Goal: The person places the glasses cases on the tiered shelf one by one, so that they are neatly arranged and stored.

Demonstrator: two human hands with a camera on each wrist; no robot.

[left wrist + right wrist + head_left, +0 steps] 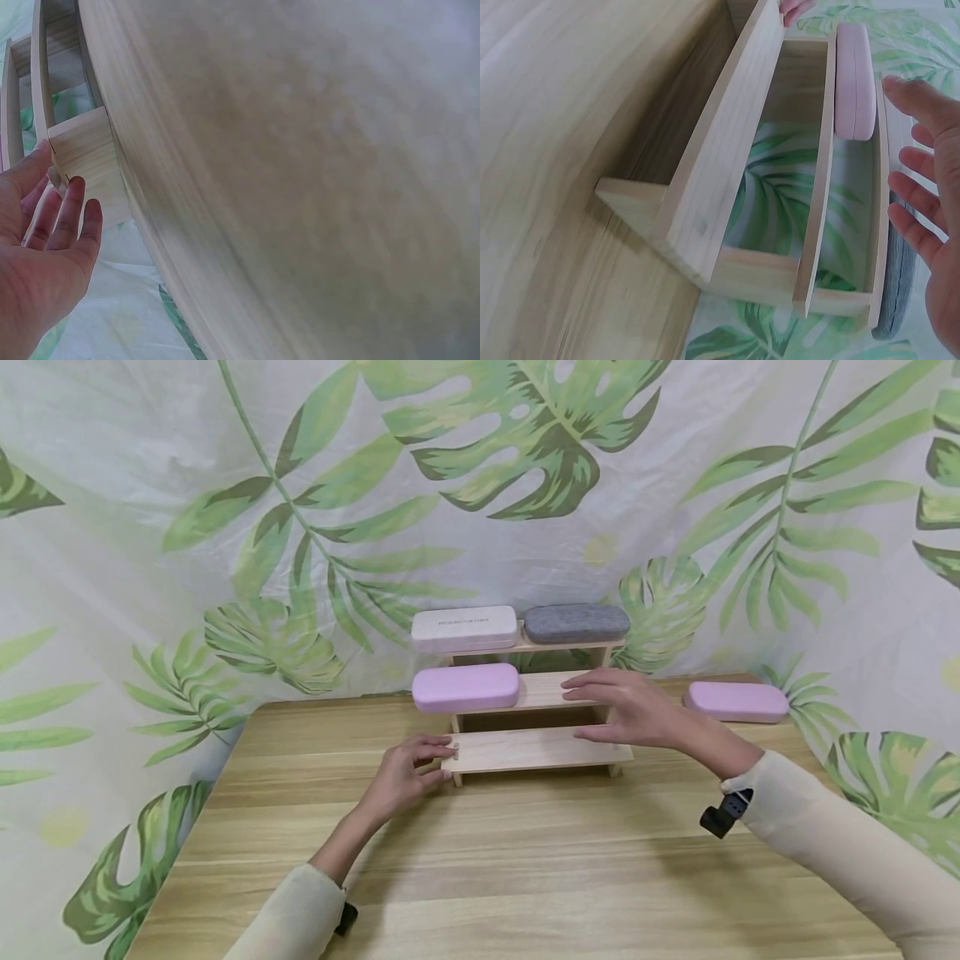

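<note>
A three-step wooden display rack stands on the table. My left hand pinches the left end of its lowest step, with thumb and fingertips at the corner; in the left wrist view the hand shows its other fingers loosely bent. Over the right part of the middle and lowest steps hovers my right hand, its fingers spread with nothing in them. A pink glasses case lies on the left of the middle step. The top step bears a white glasses case and a grey felt one.
A second pink glasses case lies on the table to the right of the rack, near the back edge. The wooden table extends in front. Behind it hangs a leaf-patterned cloth.
</note>
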